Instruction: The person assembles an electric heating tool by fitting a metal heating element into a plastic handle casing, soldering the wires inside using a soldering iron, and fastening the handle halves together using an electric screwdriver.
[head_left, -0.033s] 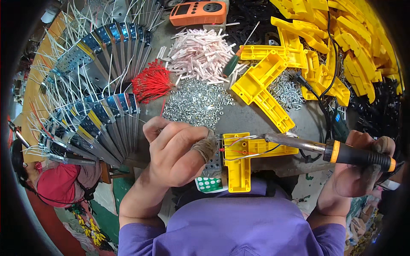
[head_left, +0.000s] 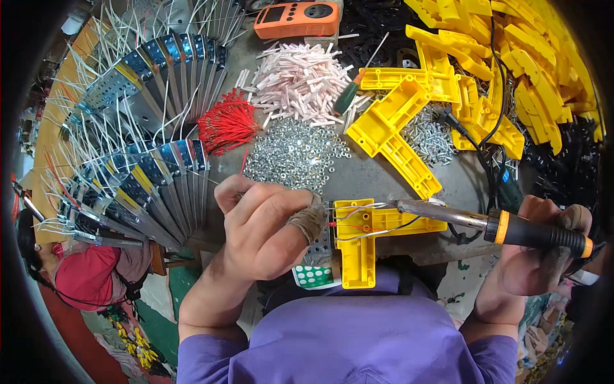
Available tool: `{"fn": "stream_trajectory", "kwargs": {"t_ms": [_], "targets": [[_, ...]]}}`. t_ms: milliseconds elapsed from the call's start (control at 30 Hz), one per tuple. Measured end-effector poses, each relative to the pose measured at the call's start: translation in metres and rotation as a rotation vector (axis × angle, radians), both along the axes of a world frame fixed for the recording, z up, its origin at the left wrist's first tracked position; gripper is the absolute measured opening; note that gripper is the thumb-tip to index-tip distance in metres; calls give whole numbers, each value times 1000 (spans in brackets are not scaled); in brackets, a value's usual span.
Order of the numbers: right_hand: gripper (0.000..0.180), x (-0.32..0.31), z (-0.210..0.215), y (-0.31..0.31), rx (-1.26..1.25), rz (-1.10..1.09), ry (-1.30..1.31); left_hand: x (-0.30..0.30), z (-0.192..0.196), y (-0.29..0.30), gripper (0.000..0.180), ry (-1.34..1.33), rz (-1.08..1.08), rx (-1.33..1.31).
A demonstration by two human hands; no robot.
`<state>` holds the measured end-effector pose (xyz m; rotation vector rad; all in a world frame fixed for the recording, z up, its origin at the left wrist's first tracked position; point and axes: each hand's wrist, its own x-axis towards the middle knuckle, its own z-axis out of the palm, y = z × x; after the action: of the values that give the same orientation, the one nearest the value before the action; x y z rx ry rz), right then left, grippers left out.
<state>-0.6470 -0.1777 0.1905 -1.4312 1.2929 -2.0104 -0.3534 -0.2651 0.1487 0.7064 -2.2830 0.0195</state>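
My right hand [head_left: 532, 240] grips a soldering iron [head_left: 537, 235] by its black and orange handle. The iron's metal shaft points left, its tip at thin bare and white wires [head_left: 374, 234] above a yellow plastic housing [head_left: 358, 262]. My left hand [head_left: 268, 230], with brownish tape round a finger, is closed at the left end of these wires, pinching them. Its fingertips hide the exact grip. Under those fingers shows part of a perforated metal plate [head_left: 318, 251]. The T-shaped housing lies open side up at the bench's near edge.
Beyond my hands lie piles of metal nuts [head_left: 288, 153], white sleeves [head_left: 300, 80], red wires [head_left: 227, 121] and screws [head_left: 432, 137]. Wired metal plates [head_left: 147, 185] fan out at left. Yellow housings [head_left: 537, 70], a screwdriver [head_left: 348, 96], an orange multimeter [head_left: 297, 20] and a black cable [head_left: 492, 128] are around them.
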Motion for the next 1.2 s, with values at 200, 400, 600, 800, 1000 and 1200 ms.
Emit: {"fn": "stream_trajectory", "kwargs": {"t_ms": [200, 400, 600, 800, 1000, 1200], "targets": [[33, -7, -4, 2, -59, -31, -23, -7, 2, -3, 18, 9, -22, -2], [32, -11, -1, 5, -57, 16, -12, -7, 4, -3, 18, 9, -23, -5], [39, -7, 4, 7, 48, -51, -20, -5, 2, -1, 20, 3, -31, 11], [30, -7, 5, 9, 20, 88, -6, -7, 1, -3, 26, 22, -62, -13], [29, -10, 1, 10, -6, 24, -86, -5, 0, -4, 27, 11, -67, -16], [30, -6, 1, 9, 27, 37, -37, -7, -1, -6, 26, 31, -62, -18]]}}
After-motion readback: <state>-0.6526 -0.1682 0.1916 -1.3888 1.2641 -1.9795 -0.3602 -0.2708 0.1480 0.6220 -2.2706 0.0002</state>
